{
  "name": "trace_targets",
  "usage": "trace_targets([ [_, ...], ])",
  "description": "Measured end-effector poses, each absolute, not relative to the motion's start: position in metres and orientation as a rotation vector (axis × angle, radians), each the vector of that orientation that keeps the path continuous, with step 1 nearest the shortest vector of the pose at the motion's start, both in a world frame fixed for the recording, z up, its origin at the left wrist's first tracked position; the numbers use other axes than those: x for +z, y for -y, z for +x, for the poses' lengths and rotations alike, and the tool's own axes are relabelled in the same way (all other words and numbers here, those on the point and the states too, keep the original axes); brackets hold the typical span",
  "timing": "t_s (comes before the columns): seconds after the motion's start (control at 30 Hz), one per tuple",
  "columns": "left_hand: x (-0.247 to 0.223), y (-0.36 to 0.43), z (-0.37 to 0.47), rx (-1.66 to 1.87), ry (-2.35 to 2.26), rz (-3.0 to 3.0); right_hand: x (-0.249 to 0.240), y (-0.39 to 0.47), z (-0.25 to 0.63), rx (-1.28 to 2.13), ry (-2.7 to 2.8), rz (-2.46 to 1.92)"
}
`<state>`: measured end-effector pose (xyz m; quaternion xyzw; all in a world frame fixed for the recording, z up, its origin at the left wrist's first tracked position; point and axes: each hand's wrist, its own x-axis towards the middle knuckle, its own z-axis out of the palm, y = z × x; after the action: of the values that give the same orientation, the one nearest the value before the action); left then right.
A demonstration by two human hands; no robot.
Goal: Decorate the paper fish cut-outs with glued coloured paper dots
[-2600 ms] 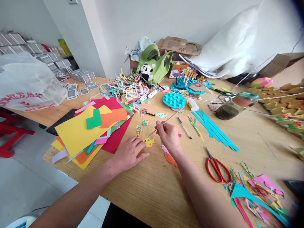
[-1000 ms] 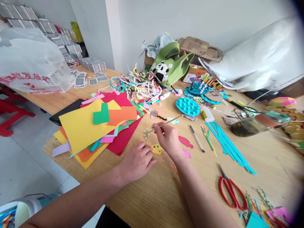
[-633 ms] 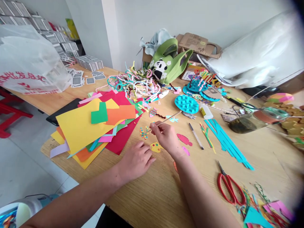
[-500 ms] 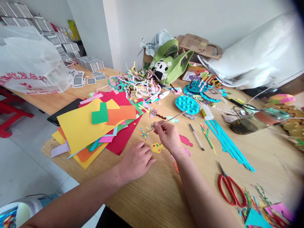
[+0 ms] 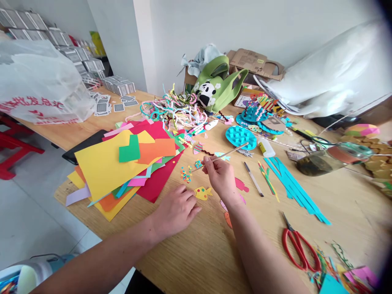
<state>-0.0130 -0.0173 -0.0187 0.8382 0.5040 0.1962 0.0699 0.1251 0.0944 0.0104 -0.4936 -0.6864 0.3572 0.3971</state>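
My right hand (image 5: 221, 177) pinches a thin wooden stick (image 5: 231, 152) between thumb and fingers. The stick's lower tip points down-left, close to a scatter of small coloured paper dots (image 5: 185, 174). A few blue dots (image 5: 197, 163) lie just beyond it. My left hand (image 5: 177, 208) rests on the table, fingers loosely bent and thumb apart, with fingertips at the head end of a yellow paper fish (image 5: 202, 193) that carries coloured spots. Beside my right wrist lie a red paper cutout (image 5: 241, 185) and an orange paper fish (image 5: 228, 219), partly covered by my forearm.
Coloured paper sheets (image 5: 101, 171) are piled at left, with pipe cleaners (image 5: 174, 108) behind. To the right are a pen (image 5: 253, 179), blue paper strips (image 5: 297, 190), red-handled scissors (image 5: 298, 245) and a glass jar (image 5: 333, 157). A blue oval piece (image 5: 240, 135) and glue bottle (image 5: 266, 147) lie farther back.
My right hand has moved slightly right with the stick, whose tip has drawn toward the right edge of the dots. The left hand stays almost still by the yellow fish.
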Motion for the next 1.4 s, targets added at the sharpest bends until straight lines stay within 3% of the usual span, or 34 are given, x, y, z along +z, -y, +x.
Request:
trace_targets([
  [0.37,-0.022,0.015,-0.014,0.637,-1.504,2.512,0.013,-0.104,0.13,1.129,1.395,-1.266],
  [0.93,-0.019,0.016,-0.015,0.63,-1.496,2.508,0.02,-0.105,0.134,1.122,1.465,-1.292],
  [1.4,-0.021,0.016,-0.014,0.612,-1.5,2.499,-0.002,-0.109,0.132,1.059,1.647,-1.362],
])
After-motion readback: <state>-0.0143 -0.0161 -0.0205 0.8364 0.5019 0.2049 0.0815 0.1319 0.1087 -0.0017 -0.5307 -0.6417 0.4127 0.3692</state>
